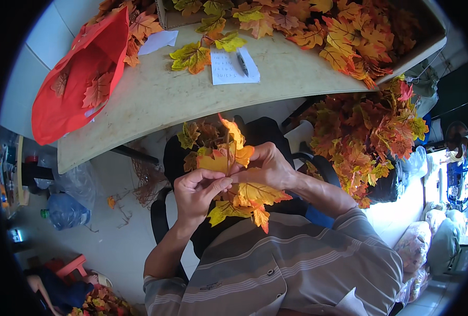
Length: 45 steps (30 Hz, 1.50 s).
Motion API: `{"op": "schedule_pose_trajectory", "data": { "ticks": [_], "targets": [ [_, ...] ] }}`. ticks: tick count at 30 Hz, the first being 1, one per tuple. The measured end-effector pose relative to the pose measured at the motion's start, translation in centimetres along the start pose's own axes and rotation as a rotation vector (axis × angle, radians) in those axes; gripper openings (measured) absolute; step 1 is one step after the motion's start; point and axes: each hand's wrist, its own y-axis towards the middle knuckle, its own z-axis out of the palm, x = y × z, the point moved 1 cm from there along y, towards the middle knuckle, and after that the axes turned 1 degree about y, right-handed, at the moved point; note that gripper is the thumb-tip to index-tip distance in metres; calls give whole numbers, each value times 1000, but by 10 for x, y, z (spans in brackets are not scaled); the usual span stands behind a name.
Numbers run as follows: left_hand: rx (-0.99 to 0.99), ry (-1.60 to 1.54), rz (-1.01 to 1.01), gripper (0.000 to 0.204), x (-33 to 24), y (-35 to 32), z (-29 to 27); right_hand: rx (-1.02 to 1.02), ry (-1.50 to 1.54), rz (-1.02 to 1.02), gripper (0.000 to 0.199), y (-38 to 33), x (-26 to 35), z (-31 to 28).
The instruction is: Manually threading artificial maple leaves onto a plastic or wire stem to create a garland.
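Above my lap, both hands are closed on a sprig of artificial maple leaves, yellow and orange. My left hand pinches near the middle of the sprig with thumb and fingertips. On the other side, my right hand has its fingers bent round the stem area, its fingertips partly hidden by leaves. The two hands nearly meet there. Some leaves stand up between them and others hang below toward my shirt. More loose leaves, green and rust-coloured, lie on my dark-clothed lap just beyond the hands.
A pale table spans the far side, bearing a paper sheet, a pen and a red bag. A leaf-filled cardboard box stands far right. A large leaf bunch hangs at right. Another person is lower left.
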Motion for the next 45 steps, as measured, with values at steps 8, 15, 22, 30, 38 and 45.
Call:
{"op": "schedule_pose_trajectory", "data": {
  "ticks": [8, 15, 22, 30, 38, 45],
  "targets": [
    [42, -73, -71, 9, -1, -1, 2, 38, 109, 47, 4, -2, -12, 0],
    [85, -38, -23, 15, 3, 8, 8, 27, -230, -236, 7, -7, -25, -5],
    [181, 187, 149, 20, -1, 12, 1, 162, -144, -193, 11, -1, -27, 8],
    [279, -56, -79, 7, -15, 6, -4, 252, 40, -103, 12, -7, -35, 13],
    [250, -465, -215, 15, -16, 0, 7, 363, 285, 91, 27, -11, -61, 8],
    [321, -242, -90, 13, -10, 3, 4, 304, 375, 83, 13, -14, -43, 7]
  ]
}}
